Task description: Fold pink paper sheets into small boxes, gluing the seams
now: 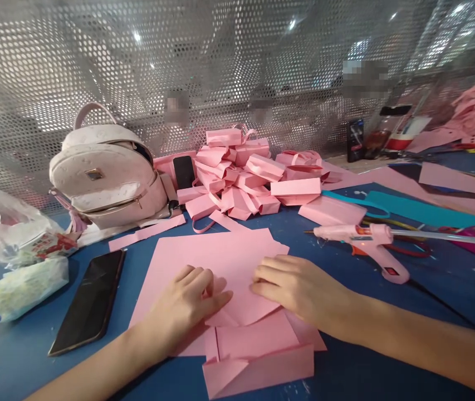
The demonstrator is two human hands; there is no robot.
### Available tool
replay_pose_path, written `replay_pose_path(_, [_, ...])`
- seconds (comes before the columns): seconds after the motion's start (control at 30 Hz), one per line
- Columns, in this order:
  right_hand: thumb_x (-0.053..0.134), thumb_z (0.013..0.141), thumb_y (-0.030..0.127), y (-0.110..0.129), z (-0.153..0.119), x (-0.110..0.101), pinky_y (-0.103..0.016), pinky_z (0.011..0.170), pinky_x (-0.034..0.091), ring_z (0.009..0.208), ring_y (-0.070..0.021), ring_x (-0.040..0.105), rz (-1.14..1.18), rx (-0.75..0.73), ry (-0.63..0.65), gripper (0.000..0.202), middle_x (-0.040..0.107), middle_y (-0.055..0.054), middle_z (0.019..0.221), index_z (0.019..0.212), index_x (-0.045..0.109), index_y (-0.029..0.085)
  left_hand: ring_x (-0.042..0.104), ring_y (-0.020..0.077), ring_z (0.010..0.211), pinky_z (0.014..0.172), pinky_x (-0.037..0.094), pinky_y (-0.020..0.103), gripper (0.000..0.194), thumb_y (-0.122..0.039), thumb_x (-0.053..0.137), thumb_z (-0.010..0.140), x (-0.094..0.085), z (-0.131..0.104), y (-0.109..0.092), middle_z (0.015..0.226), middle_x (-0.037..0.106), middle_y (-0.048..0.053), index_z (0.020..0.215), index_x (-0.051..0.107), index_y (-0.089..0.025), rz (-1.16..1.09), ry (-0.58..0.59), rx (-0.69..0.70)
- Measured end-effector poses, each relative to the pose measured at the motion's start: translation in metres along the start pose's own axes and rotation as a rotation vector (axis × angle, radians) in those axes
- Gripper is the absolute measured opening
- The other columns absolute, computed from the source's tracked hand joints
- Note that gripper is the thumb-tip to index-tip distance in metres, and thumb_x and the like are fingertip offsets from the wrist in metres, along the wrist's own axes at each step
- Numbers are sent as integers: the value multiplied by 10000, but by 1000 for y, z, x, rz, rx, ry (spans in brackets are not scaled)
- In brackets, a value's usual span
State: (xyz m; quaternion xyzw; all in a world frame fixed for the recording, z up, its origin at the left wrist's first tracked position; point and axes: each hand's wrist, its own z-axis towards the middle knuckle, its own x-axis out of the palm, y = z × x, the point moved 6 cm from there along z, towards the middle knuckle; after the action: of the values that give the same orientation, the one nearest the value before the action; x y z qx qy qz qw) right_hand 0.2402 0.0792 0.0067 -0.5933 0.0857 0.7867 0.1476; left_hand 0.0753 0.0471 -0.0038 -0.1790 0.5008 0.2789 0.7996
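In the head view, the left hand (195,292) is curling its fingers over a large, flat sheet of pink paper (216,250), its thumb pointing toward the right hand (291,281). The right hand is bending its fingers down at the sheet's right part; whether either hand is pinching the paper, I cannot tell. The sheet is lying on a blue tabletop (137,384) beneath both hands, its near edge curving upward between them. A folded, box-like pink paper piece (281,365) is sitting just in front, nearest the wearer. A black, flat smartphone (91,298) is lying left of the sheet, and a pink plastic glue gun (366,236) is resting to the right. Beyond, a heap of folded pink paper pieces (237,181) is standing beside a pale pink backpack (107,172).
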Motion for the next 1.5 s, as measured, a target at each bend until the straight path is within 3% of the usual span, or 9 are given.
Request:
replay_pose_path(0.2, [551, 900, 59, -5, -18, -1, -309, 660, 391, 831, -208, 537, -109, 86, -16, 188, 637, -50, 923, 990, 659, 183, 551, 199, 718, 674, 499, 359, 295, -85, 454, 942, -6, 6, -9, 825, 626, 71, 1187, 613, -118, 123, 49, 62])
replay_pose_path(0.4, [553, 817, 27, -11, -28, -11, -308, 646, 398, 789, -210, 531, -59, 127, 35, 253, 626, -47, 860, 975, 656, 196, 662, 204, 980, 827, 519, 351, 245, -92, 473, 981, -9, 10, -13, 1106, 733, 81, 1179, 614, -117, 83, 9, 116])
replay_pose_path(0.57, [542, 767, -1, -5, -23, -11, -326, 663, 408, 815, -222, 550, -51, 128, 99, 266, 648, -55, 860, 925, 654, 181, 603, 245, 1213, 1012, 467, 410, 302, -123, 455, 996, -1, -12, -12, 1304, 670, 107, 1271, 581, -118, 93, 76, 214])
replay_pose_path(0.8, [521, 739, -40, -1, -23, -13, -324, 670, 406, 831, -224, 564, -30, 140, 123, 325, 661, -57, 878, 945, 656, 172, 515, 228, 1331, 1147, 361, 437, 368, -203, 519, 993, -1, -41, -2, 1359, 637, 62, 1355, 537, -263, 48, 147, 71])
replay_pose_path(1.0, [497, 757, -70, -8, -7, -18, -313, 700, 397, 816, -199, 553, 62, 205, 246, 282, 620, -51, 826, 761, 648, 168, 493, 278, 1333, 1092, 400, 510, 453, -151, 376, 998, -14, -46, -4, 1480, 521, 54, 1411, 491, -298, -42, 287, 65])
replay_pose_path(1.1, [525, 790, -49, -1, 7, -16, -315, 733, 403, 855, -195, 563, 65, 152, 282, 267, 628, -52, 883, 843, 675, 165, 453, 286, 1363, 1099, 390, 522, 557, -80, 378, 930, -16, -47, -5, 1542, 436, 44, 1444, 454, -279, -55, 378, 74])
replay_pose_path(1.23, [546, 920, 115, 18, 32, -5, -331, 702, 403, 870, -210, 559, 24, 4, 234, 181, 631, -73, 959, 1043, 673, 157, 422, 291, 1388, 1114, 374, 531, 596, -58, 390, 911, -19, -49, -4, 1557, 411, 32, 1453, 440, -300, -37, 371, 45])
replay_pose_path(1.33, [568, 949, 220, 30, 51, 4, -343, 679, 396, 832, -211, 543, -10, -75, 214, 158, 628, -64, 934, 1037, 681, 151, 405, 296, 1403, 1126, 362, 539, 566, -86, 405, 943, -18, -52, -7, 1545, 429, 75, 1471, 415, -291, -2, 386, 44])
replay_pose_path(1.5, [587, 920, 164, 27, 58, 10, -325, 665, 395, 792, -207, 548, 15, -57, 223, 121, 653, -53, 883, 964, 699, 177, 401, 290, 1407, 1151, 334, 534, 564, -96, 426, 943, -20, -56, -5, 1527, 451, 100, 1476, 408, -278, -15, 377, -5])
